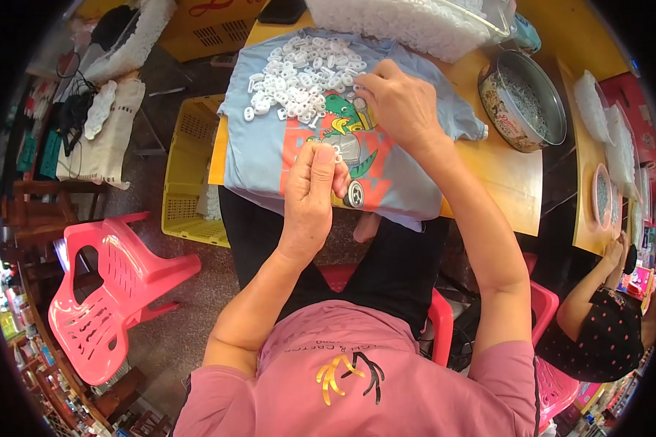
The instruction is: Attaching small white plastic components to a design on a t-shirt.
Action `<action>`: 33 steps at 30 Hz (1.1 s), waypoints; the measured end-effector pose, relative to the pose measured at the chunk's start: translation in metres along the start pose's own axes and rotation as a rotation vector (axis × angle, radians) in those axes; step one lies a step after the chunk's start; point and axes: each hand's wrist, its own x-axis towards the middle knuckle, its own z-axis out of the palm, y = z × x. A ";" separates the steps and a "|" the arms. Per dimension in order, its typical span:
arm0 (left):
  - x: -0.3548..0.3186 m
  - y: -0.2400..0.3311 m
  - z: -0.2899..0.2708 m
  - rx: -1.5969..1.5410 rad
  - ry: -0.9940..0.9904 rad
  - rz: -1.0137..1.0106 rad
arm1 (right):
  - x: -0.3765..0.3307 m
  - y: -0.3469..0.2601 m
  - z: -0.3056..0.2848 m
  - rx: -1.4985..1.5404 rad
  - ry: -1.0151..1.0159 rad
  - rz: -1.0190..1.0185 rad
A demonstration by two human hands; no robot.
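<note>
A light blue cotton T-shirt with a green dinosaur print [270, 156] lies spread over the near edge of a yellow wooden desk [499, 182], and a loose heap of small white plastic rings [302, 76] sits on the shirt's far half. The left hand [312, 193] is raised just above the print, its fingers curled together in a narrow grip around something small and white; only a sliver shows at the fingertips, so its exact shape cannot be told. Just beside that hand, on the shirt, lies a small round silver metal piece [355, 194]. The right hand [397, 102] reaches to the near right edge of the heap, palm down, fingertips touching the rings; whether its grip has closed on one cannot be told.

To the right on the desk stands a round open metal tin with a patterned side [521, 102], holding small pale pieces. At the far edge sits a clear plastic bag filled with white pieces [408, 25]. A yellow slatted plastic crate [186, 171] stands on the floor left of the desk, and a pink plastic chair [113, 291] lies tipped nearer the lower left. Another person's arm in a dark dotted sleeve [598, 306] shows at the right.
</note>
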 end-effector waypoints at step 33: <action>-0.013 0.001 0.032 0.234 0.017 0.118 | -0.093 -0.074 -0.067 1.634 0.067 0.723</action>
